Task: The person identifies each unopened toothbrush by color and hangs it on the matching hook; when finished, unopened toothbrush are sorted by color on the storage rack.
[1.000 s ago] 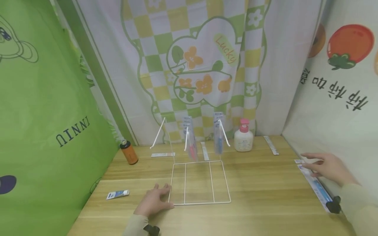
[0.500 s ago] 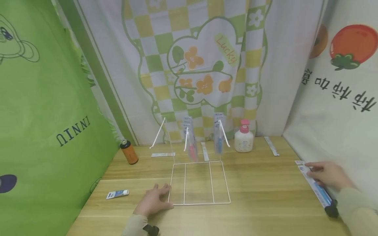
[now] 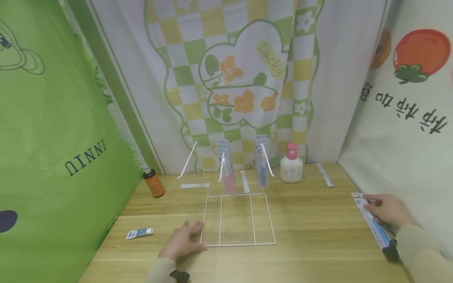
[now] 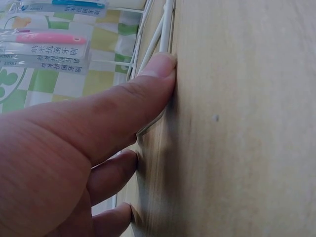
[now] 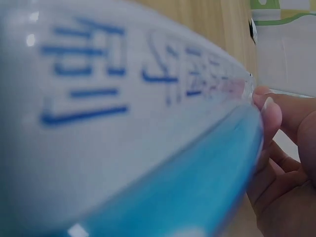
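My right hand [image 3: 391, 210] pinches a blue toothbrush in its long clear-and-white package [image 3: 369, 220] near its far end, at the right of the table. In the right wrist view the toothbrush package [image 5: 163, 143] runs close past the camera, with thumb and fingers [image 5: 271, 116] at its far end. My left hand [image 3: 182, 240] rests at the near left corner of a white wire rack [image 3: 238, 245]. Its thumb [image 4: 158, 66] touches the wire and the other fingers lie spread on the table. From the rack's hooks hang packaged toothbrushes, pink [image 3: 229, 182] and blue [image 3: 262, 173].
A white pump bottle [image 3: 291, 169] with a pink top stands behind the rack, right. An orange bottle [image 3: 154, 183] stands back left. A toothpaste tube [image 3: 139, 233] lies left. Narrow packets lie farther back, one of them a white strip [image 3: 325, 175] at right. Curtains enclose the table.
My right hand has come down onto the packaged toothbrush and taken hold of it; the package has shifted slightly left. The left hand and the rack stay where they were.
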`<action>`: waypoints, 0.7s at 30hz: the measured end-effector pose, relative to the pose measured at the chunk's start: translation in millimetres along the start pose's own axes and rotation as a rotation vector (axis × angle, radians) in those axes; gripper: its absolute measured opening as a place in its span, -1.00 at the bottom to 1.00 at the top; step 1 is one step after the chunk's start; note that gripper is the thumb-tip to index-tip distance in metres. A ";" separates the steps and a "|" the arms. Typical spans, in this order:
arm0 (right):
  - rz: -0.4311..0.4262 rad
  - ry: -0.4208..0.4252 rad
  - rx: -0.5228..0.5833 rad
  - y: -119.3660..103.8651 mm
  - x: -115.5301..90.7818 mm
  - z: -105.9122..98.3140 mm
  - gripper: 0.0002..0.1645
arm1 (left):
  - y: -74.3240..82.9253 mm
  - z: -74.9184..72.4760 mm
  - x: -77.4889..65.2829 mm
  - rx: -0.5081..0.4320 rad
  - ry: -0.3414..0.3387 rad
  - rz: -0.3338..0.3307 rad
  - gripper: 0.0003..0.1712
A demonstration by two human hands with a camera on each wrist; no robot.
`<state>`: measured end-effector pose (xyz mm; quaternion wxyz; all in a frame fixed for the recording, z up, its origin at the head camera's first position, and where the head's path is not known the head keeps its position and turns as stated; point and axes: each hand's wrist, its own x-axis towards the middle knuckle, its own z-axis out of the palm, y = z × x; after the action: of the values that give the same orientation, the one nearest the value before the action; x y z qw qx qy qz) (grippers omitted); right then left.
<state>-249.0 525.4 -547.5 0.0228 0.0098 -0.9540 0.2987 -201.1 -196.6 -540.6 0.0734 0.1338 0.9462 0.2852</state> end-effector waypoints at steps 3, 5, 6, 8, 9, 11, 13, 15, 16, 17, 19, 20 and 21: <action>-0.001 0.005 0.011 -2.1 0.3 0.9 -0.26 | 0.4 -0.8 -1.2 -0.004 0.002 -0.006 0.01; 0.002 0.005 0.018 -2.6 0.7 1.2 -0.25 | 0.1 -0.9 -1.2 -0.002 0.003 -0.006 0.01; 0.004 0.005 0.021 -2.5 0.8 1.3 -0.25 | 0.0 -1.1 -1.2 0.001 0.004 -0.004 0.01; 0.010 0.001 0.025 -1.5 1.2 1.8 -0.25 | -0.3 -1.0 -1.2 0.007 0.002 -0.006 0.01; 0.013 0.000 0.023 -0.9 1.5 2.1 -0.26 | -0.6 -0.7 -1.2 0.009 0.000 -0.006 0.02; 0.009 0.009 -0.005 0.5 2.4 2.4 -0.27 | -1.0 -0.1 -1.5 0.007 -0.005 -0.001 0.02; -0.016 0.029 -0.045 -0.1 3.8 2.4 -0.31 | -1.5 0.4 -1.8 -0.001 -0.011 0.003 0.02; -0.040 0.055 -0.079 -2.4 5.4 2.0 -0.34 | -2.1 0.8 -1.6 -0.006 -0.012 0.012 0.02; -0.050 0.073 -0.094 -4.0 6.3 2.0 -0.34 | -2.7 1.1 -1.4 -0.006 -0.011 0.016 0.01; -0.063 0.089 -0.107 -5.9 7.1 1.9 -0.35 | -2.7 0.9 -1.3 -0.008 -0.011 0.015 0.01; -0.062 0.101 -0.098 -10.5 7.9 1.8 -0.35 | -3.3 1.1 -0.9 -0.006 -0.010 0.014 0.02; -0.056 0.102 -0.095 -12.2 8.0 1.5 -0.35 | -3.0 1.0 -1.0 -0.005 -0.009 0.013 0.02; -0.051 0.105 -0.091 -13.9 7.8 1.6 -0.34 | -2.9 1.1 -1.2 -0.004 -0.008 0.013 0.02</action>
<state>-256.4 513.0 -540.5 0.0808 0.0177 -0.9636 0.2544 -200.4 -198.7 -543.0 0.0756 0.1407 0.9446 0.2868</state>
